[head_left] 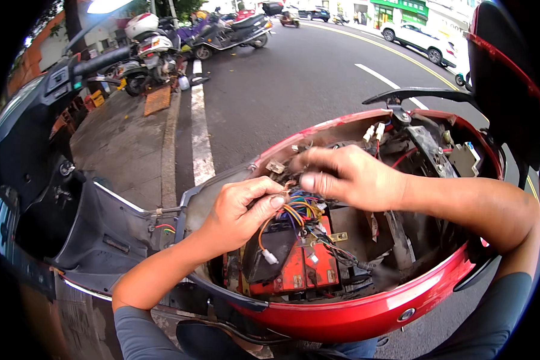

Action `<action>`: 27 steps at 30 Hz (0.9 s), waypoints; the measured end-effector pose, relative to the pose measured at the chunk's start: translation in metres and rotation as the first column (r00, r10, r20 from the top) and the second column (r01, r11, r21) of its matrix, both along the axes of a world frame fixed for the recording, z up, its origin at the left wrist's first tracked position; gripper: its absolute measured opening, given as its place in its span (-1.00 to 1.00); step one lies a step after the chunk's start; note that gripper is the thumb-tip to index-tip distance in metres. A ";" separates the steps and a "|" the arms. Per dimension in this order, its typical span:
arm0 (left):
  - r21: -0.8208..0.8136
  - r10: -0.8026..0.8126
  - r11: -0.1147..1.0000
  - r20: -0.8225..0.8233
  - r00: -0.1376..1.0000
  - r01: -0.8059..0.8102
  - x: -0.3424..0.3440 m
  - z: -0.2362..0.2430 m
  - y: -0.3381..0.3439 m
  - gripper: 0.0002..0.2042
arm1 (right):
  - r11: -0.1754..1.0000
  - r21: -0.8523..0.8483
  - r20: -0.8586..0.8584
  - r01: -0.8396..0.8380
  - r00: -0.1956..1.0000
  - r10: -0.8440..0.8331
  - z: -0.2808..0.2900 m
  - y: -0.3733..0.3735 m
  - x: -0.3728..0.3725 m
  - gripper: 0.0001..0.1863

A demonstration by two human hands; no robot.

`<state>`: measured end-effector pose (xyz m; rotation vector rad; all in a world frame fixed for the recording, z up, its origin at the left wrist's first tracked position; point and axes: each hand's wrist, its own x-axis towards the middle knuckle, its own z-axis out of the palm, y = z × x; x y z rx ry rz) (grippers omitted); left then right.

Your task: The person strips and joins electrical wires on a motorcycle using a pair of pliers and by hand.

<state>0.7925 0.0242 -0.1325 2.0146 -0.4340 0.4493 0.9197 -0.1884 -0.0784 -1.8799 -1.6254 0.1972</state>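
Note:
Above the open body of a red scooter (348, 318), my left hand (237, 207) pinches the ends of some wires between thumb and forefinger. Copper-coloured strands show at its fingertips. To its right is my right hand (357, 174), its thumb held apart from the motion-smeared fingers, with nothing visible between them. A bundle of coloured wires (306, 207) spreads out just below both hands. From it an orange wire runs down to a white connector (270, 257), over a black box (264, 264). Orange-red batteries (294, 273) lie beneath.
White plugs (369, 133) stick up near the far rim, and a metal bracket (423, 147) stands at the right. The raised seat (504, 84) rises at far right, the handlebar (102, 61) at left. Parked scooters (231, 33) and a white car (417, 42) are beyond.

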 end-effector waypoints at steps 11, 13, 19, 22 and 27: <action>-0.200 0.019 0.979 -0.129 0.991 -0.045 -0.003 0.006 -0.032 -0.83 | 0.990 -0.092 0.267 -0.107 0.955 0.128 0.054 -0.002 -0.009 -0.84; -0.255 -0.043 0.967 -0.166 0.985 -0.001 -0.003 0.017 -0.039 -0.83 | 0.976 0.033 0.461 -0.214 0.870 0.175 0.056 -0.005 -0.006 -0.86; -0.335 -0.074 0.942 -0.144 0.987 0.022 0.000 0.004 -0.048 -0.85 | 0.997 -0.061 0.295 0.042 0.955 -0.022 0.056 -0.005 -0.016 -0.83; -0.463 -0.139 0.885 -0.150 0.979 0.054 0.002 -0.001 -0.046 -0.87 | 0.998 0.047 0.379 0.030 0.924 -0.046 0.049 -0.004 -0.016 -0.81; -0.502 -0.131 0.863 -0.119 0.984 0.054 0.001 -0.004 -0.042 -0.84 | 0.998 0.026 0.398 0.060 0.915 -0.065 0.055 -0.012 -0.015 -0.82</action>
